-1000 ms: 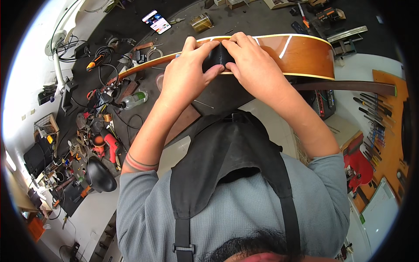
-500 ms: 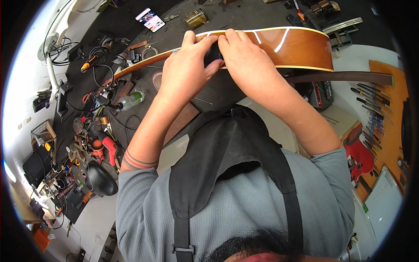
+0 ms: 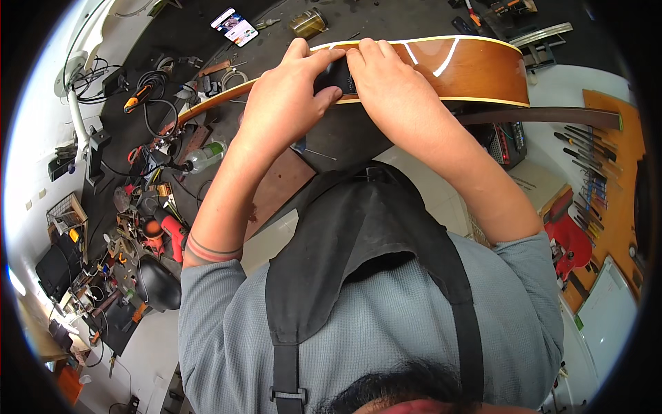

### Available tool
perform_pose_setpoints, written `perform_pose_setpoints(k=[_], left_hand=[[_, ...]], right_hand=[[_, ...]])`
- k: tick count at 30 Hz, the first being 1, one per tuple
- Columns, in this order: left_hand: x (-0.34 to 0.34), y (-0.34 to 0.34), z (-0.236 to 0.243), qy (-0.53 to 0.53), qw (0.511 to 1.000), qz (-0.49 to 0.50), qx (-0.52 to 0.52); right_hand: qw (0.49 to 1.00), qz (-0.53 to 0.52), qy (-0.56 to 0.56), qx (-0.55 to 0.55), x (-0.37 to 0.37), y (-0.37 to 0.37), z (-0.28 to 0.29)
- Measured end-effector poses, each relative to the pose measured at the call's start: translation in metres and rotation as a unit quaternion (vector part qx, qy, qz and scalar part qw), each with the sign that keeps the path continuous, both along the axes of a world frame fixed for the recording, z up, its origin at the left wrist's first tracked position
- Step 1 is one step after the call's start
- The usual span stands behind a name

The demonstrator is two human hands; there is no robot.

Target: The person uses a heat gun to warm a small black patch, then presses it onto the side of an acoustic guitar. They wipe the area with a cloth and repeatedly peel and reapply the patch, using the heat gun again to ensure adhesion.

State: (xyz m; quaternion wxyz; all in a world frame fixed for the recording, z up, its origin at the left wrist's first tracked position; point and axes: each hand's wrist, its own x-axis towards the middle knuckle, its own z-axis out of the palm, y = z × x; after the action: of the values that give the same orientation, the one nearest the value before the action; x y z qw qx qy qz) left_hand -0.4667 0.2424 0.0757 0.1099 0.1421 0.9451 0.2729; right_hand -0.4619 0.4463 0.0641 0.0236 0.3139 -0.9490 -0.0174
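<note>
An acoustic guitar (image 3: 476,69) lies with its glossy brown side facing up and its pale-edged rim showing. Set in that side is a black panel (image 3: 334,77), partly covered by my hands. My left hand (image 3: 286,93) lies over the panel's left end, fingers across the guitar's far edge and thumb near the close edge. Over the panel's right end rests my right hand (image 3: 396,79), its fingers bent together at the far edge; its thumb is hidden. The guitar's neck (image 3: 214,103) runs off to the left.
A lit phone (image 3: 234,27) and a brass-coloured can (image 3: 308,23) stand beyond the guitar. To the left are a cable coil (image 3: 152,86), a clear bottle (image 3: 205,157) and crowded tools. A dark strip (image 3: 552,119) juts out at right, near an orange tool board (image 3: 607,186).
My left hand has shifted slightly left, and its thumb has drawn back from the right hand, exposing more of the black panel. The right hand stays on the guitar. The view has shifted a little.
</note>
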Motion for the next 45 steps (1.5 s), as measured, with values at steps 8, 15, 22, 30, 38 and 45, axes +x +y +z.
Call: perform_pose_setpoints(k=[8,15,22,30,38,45], left_hand=[[0.000,-0.002,-0.003,0.017,1.000,-0.016,-0.005],[0.001,-0.001,-0.004,0.012,1.000,-0.013,0.010],[0.002,-0.002,-0.010,0.026,0.999,0.000,0.029],[0.002,0.000,-0.010,0.030,0.999,-0.004,0.036],[0.002,0.000,-0.012,0.016,0.999,0.015,0.045],[0.003,0.000,-0.012,-0.024,0.996,0.057,0.057]], right_hand=[[0.999,0.018,0.006,-0.034,-0.002,0.009,-0.009],[0.995,0.005,-0.022,-0.095,-0.002,0.013,-0.012],[0.986,-0.011,-0.033,-0.164,0.001,0.017,-0.014],[0.978,-0.033,-0.041,-0.203,0.004,0.021,-0.021],[0.964,-0.053,-0.061,-0.253,0.006,0.021,-0.021],[0.970,-0.052,-0.096,-0.218,0.001,0.020,-0.014]])
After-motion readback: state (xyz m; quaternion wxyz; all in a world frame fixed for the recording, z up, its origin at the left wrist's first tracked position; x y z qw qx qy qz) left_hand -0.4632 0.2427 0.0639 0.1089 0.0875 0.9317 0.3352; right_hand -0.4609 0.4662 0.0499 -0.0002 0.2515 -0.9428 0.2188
